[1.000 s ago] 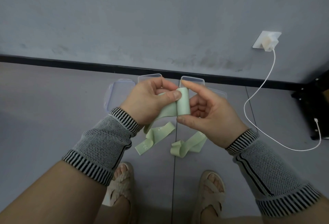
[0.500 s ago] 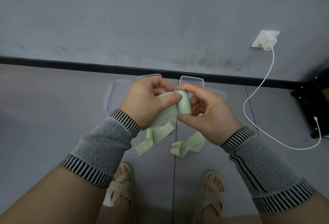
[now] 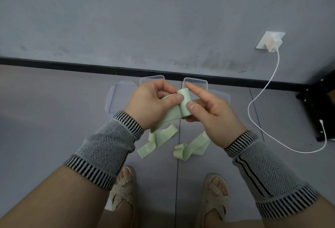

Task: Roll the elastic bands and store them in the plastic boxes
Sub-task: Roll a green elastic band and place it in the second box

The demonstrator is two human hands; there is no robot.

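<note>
Both hands hold a pale green elastic band (image 3: 184, 102) above the floor, partly wound into a small roll. My left hand (image 3: 150, 103) pinches the flat strip just beside the roll with thumb and fingers. My right hand (image 3: 211, 113) holds the roll between thumb and forefinger. The loose tail hangs down to the floor (image 3: 157, 138). A second green band (image 3: 191, 147) lies crumpled on the floor under my right hand. Clear plastic boxes (image 3: 195, 81) and a lid (image 3: 120, 97) lie on the floor behind my hands, partly hidden.
A grey wall with a black skirting (image 3: 72, 63) runs across behind the boxes. A white charger (image 3: 272, 42) sits in a wall socket with its cable (image 3: 253, 117) looping over the floor at right. A black frame (image 3: 319, 111) stands far right. My sandalled feet (image 3: 125, 188) are below.
My right hand's fingers have shifted round the roll and the roll has turned a little, taking in a bit more band. Both hands stay in about the same place.
</note>
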